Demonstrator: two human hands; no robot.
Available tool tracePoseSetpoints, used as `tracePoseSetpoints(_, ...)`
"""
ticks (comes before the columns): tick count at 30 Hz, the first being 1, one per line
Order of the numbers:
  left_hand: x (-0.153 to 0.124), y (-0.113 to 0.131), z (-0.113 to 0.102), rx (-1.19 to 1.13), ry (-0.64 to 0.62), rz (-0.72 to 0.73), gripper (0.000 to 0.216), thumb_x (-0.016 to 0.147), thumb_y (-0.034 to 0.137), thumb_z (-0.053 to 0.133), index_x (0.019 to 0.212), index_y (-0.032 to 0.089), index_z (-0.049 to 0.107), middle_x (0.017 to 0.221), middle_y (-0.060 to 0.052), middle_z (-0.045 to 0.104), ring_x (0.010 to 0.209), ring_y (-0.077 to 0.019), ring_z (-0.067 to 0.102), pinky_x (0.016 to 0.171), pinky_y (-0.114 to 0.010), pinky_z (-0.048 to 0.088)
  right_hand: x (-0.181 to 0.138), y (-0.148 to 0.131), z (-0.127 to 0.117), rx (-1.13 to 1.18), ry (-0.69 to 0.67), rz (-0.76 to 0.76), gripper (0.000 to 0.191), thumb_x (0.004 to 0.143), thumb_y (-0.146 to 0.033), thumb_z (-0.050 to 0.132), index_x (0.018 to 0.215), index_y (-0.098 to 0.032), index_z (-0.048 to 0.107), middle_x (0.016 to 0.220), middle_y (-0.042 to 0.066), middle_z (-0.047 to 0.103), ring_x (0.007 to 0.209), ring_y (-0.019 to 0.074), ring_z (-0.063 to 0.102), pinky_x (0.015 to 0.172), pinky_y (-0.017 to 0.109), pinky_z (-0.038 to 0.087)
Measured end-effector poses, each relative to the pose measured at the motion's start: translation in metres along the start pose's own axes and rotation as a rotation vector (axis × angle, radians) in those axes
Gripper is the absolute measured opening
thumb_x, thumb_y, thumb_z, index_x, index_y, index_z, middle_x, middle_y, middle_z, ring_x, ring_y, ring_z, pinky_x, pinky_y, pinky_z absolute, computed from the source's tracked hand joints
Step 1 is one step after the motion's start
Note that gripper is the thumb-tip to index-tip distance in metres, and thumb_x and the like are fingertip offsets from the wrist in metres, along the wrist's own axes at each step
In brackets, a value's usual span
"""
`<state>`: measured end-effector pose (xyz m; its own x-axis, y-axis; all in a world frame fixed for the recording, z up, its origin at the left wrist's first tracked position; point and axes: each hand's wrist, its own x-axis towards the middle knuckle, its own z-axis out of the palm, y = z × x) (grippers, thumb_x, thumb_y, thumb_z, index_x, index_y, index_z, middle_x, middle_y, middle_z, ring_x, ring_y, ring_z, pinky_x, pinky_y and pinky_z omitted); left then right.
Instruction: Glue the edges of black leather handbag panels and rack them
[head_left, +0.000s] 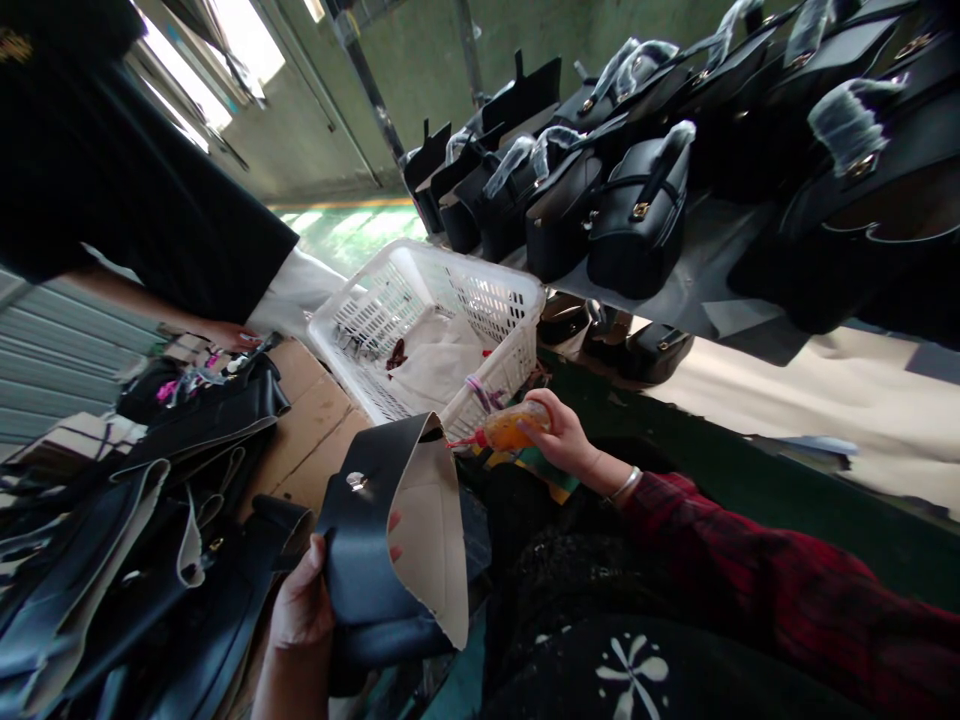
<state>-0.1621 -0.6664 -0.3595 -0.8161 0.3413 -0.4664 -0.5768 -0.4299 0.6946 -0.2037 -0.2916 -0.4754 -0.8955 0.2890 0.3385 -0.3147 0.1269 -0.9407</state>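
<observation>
My left hand (304,600) grips a black handbag body (367,545) from its side, with the thumb outside and fingertips showing against the pale lining. The piece has a small metal clasp (357,481) and a raw beige edge along its open side. In my right hand (559,435) is a squeeze bottle (517,425) of amber liquid with a red nozzle. It lies nearly level, and the nozzle's tip points at the upper corner of the bag's open edge. Whether the tip touches the edge I cannot tell.
A white plastic basket (525,300) holding pale sheets stands just ahead. Black bag pieces (150,560) pile up at left on a cardboard-topped surface (315,410). Finished black handbags (637,215) line a shelf at right. Another person (150,170) stands at the far left.
</observation>
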Motion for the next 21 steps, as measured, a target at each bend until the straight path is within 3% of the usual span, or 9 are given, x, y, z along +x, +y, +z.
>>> tracePoseSetpoints(11,0.002,0.0,0.007,-0.008,-0.139,-0.01,0.058,0.089,0.049,0.062,0.139,0.021,0.06,0.147,-0.018,0.052,0.142,-0.0416,0.035,0.106,-0.057,0.043,-0.031,0.015,-0.001,0.139,-0.039,0.212,0.036,0.078,-0.053,0.068,0.095,-0.023,0.056,0.078,0.0,0.056,0.066,0.0173,0.054,0.062,0.029,0.048)
tracePoseSetpoints(15,0.001,-0.001,0.005,0.007,-0.085,-0.006,0.058,0.088,0.051,0.062,0.138,0.02,0.061,0.146,-0.019,0.053,0.142,-0.0429,0.035,0.106,-0.059,0.043,-0.039,0.016,-0.003,0.183,-0.071,0.272,0.038,0.078,-0.054,0.069,0.095,-0.023,0.056,0.075,-0.001,0.056,0.066,0.017,0.054,0.063,0.029,0.048)
tracePoseSetpoints(21,0.0,-0.001,0.002,0.023,-0.02,-0.014,0.062,0.086,0.052,0.064,0.136,0.017,0.063,0.147,-0.021,0.051,0.144,-0.0435,0.032,0.107,-0.058,0.043,-0.033,0.016,0.002,0.191,0.02,0.302,0.04,0.076,-0.057,0.068,0.093,-0.023,0.055,0.077,-0.001,0.054,0.067,0.0169,0.053,0.063,0.028,0.047)
